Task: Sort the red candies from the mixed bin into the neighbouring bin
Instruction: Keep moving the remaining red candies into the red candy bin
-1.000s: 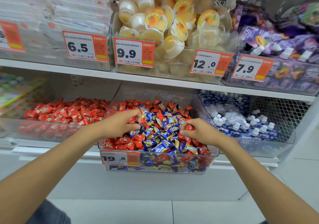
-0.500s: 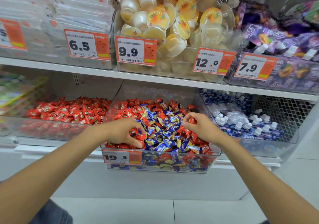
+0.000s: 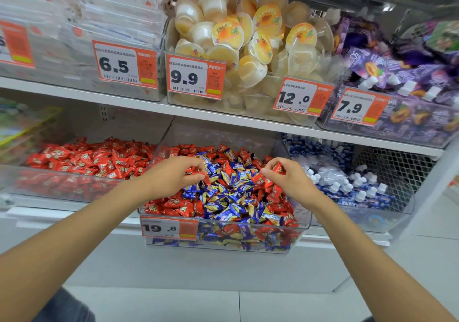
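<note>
Two-handed, pinches red candies point(image 3: 278, 168) over mixed bin point(image 3: 223, 135) with left hand point(image 3: 171, 177) and right hand point(image 3: 290, 180); should next cross left wall into neighbouring bin point(image 3: 62, 185).

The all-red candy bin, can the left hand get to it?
Probably yes. The left hand, holding a red candy, is over the mixed bin; the all-red candy bin sits just beside it, open on top.

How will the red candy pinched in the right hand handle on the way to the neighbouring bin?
Probably light: the right hand holds the red candy with a fingertip pinch. Its glossy wrapper looks slippery, so it may slide out of a loose pinch. Being flat and pillow-shaped, it should not roll once dropped in the red-candy bin.
</note>
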Tool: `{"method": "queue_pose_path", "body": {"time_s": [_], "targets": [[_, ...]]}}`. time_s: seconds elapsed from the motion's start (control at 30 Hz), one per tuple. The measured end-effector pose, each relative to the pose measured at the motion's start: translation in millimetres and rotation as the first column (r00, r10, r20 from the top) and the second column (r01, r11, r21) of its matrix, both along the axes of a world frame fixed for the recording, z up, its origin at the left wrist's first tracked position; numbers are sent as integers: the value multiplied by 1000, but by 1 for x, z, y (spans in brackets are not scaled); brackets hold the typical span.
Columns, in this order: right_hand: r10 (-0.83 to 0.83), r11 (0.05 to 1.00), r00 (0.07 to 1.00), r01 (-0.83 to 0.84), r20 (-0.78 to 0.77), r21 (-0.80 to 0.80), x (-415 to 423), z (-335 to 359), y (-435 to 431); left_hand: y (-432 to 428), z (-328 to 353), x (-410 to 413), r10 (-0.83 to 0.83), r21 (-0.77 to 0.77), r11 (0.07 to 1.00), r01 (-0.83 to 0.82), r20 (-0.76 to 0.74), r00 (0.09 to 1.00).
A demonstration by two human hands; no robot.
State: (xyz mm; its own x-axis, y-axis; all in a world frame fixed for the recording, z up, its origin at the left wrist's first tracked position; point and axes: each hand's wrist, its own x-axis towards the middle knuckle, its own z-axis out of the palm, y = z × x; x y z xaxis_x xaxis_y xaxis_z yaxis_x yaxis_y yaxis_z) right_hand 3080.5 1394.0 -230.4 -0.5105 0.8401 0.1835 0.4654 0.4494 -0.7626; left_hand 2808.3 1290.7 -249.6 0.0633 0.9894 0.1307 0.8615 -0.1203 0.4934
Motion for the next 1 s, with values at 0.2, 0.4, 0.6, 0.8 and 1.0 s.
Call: {"method": "queue_pose_path", "body": {"time_s": [0.2,0.4,0.6,0.8,1.0], "targets": [[33,999,998,-32,-56,30,-12,9,-12,-10,13,1,38,65,997,-40,35,999],[86,992,991,-76,-99,98,-50,17,-33,-34,32,-14,163,144,975,-169,52,985],[219,968,968,-201,-120,149,-125,33,-48,-59,45,-79,263,180,942,-283,126,957],[335,914,942,-320,-18,249,-239,27,-53,-64,14,-187,479,204,832,-517,207,853],[372,901,920,-390,127,191,-325,3,-41,-49,-9,-242,552,148,815,-560,95,828]]}}
